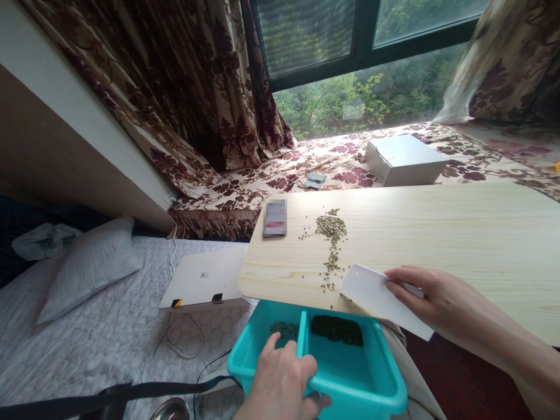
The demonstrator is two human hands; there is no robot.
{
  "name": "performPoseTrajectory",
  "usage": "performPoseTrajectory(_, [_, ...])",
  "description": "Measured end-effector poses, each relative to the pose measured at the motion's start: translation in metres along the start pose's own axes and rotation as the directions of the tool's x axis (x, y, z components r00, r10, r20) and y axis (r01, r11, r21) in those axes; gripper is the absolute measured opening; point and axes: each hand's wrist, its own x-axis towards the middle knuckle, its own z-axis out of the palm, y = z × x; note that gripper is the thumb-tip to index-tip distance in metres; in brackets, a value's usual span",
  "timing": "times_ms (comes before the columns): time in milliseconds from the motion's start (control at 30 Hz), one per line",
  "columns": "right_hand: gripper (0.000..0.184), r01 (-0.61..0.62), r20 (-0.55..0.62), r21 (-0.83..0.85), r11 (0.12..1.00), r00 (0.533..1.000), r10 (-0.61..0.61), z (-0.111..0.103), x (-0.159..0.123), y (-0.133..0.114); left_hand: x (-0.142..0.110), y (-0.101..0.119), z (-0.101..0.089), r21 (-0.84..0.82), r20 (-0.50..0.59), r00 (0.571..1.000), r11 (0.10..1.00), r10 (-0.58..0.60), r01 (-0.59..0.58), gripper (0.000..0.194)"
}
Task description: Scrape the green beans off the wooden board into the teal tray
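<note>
My left hand (284, 382) grips the near rim and divider of a turquoise two-part tray (380, 373), held just under the front edge of a pale wooden board (437, 233). Small green beans (336, 328) lie in both tray halves, more in the right one. My right hand (431, 294) pinches a white flat card (380, 298), its edge resting on the board near the front edge. A trail of loose green beans (331, 239) runs across the board from its middle down toward the card.
A small dark packet (275, 218) lies on the board's left end. A white box (405, 158) sits on the flowered window ledge. To the left are a bed with a pillow (87, 262), a flat white box (205, 283) and a cable (175, 344).
</note>
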Motion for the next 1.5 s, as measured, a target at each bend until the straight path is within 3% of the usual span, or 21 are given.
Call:
performPoseTrajectory(400, [0.033, 0.031, -0.073, 0.022, 0.999, 0.997, -0.029, 0.028, 0.014, 0.008, 0.002, -0.002, 0.001, 0.028, 0.029, 1.000, 1.000, 0.004, -0.005, 0.037])
performPoseTrajectory(700, [0.034, 0.021, 0.001, -0.004, 1.000, 1.000, -0.021, 0.005, 0.025, -0.019, -0.001, -0.004, 0.002, 0.002, -0.018, 1.000, 1.000, 0.006, -0.006, 0.031])
performPoseTrajectory(1500, [0.032, 0.070, 0.076, -0.054, 0.996, 0.995, -0.065, 0.006, 0.031, -0.034, -0.007, -0.008, -0.003, -0.031, -0.028, 0.999, 0.999, -0.032, 0.031, 0.028])
